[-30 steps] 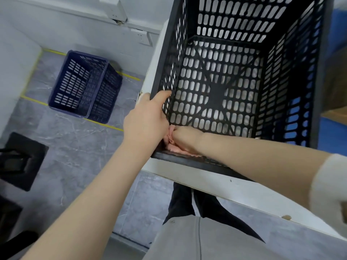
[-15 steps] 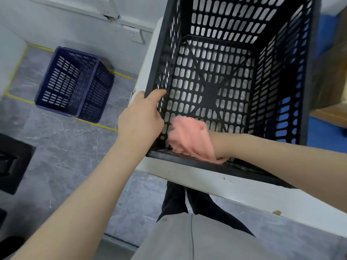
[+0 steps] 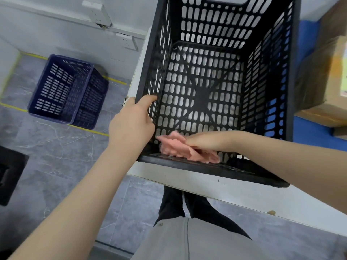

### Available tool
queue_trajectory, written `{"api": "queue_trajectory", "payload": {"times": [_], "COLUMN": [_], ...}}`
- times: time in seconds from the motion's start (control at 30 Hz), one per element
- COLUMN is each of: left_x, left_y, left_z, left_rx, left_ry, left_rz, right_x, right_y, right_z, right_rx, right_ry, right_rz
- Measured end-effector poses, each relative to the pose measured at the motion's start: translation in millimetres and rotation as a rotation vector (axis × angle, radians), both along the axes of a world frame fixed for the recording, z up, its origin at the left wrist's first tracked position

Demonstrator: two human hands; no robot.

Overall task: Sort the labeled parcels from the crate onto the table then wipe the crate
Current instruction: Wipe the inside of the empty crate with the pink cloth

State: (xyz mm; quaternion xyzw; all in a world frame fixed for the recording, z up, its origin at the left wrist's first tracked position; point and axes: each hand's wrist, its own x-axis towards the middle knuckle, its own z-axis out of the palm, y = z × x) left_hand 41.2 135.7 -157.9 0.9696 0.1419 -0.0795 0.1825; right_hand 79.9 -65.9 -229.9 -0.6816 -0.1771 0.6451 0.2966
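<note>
A black slotted crate (image 3: 266,59) stands on the white table (image 3: 197,182), with nothing inside but my hand and a cloth. My left hand (image 3: 131,124) grips the crate's near left corner, thumb over the rim inside. My right hand (image 3: 204,141) reaches into the crate from the right and holds a pink cloth (image 3: 176,149) against the inside of the near wall, low by the bottom. Brown cardboard parcels (image 3: 326,76) lie on a blue surface to the right of the crate.
A dark blue crate (image 3: 65,91) sits on the grey floor at left, inside yellow tape lines. A black object (image 3: 9,173) lies at the far left edge. Wall sockets (image 3: 127,42) are behind. My legs stand under the table's near edge.
My right hand has slid the pink cloth to the right along the crate's near inner wall, from the left corner. The left hand keeps its grip on the corner.
</note>
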Motion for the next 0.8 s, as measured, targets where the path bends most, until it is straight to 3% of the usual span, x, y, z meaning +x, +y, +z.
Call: {"api": "queue_trajectory", "payload": {"times": [0.1, 0.17, 0.3, 0.37, 0.47, 0.6, 0.67, 0.73, 0.8], "left_x": [-1, -1, -1, -2, -3, -2, -1, -2, -3], "left_y": [0, 0, -1, 0, -1, 0, -1, -1, -1], "left_z": [0, 0, 0, -1, -2, -3, -3, -2, -2], "left_rx": [0.001, 0.002, 0.012, 0.021, 0.033, 0.033, 0.03, 0.028, 0.019], "left_ry": [-0.002, -0.011, -0.009, -0.014, -0.019, -0.025, -0.028, -0.028, -0.034], "left_rz": [-0.003, -0.004, -0.009, -0.009, -0.008, -0.004, -0.001, 0.003, 0.006], "right_x": [-8, -13, -16, -14, 4, 15, 4, -6, -11], "right_y": [5, 8, 10, 9, -1, -34, -37, -28, -21], "right_z": [-1, -10, -16, -13, 29, 99, 105, 84, 52], "right_rx": [0.019, 0.0, -0.205, -0.205, -0.107, 0.027, 0.011, -0.089, -0.235], "right_ry": [-0.247, -0.41, -0.68, -0.606, -0.291, -0.239, -0.318, -0.538, -0.604], "right_rz": [0.233, 0.278, 0.515, 0.452, 0.314, 0.17, 0.195, 0.348, 0.404]}}
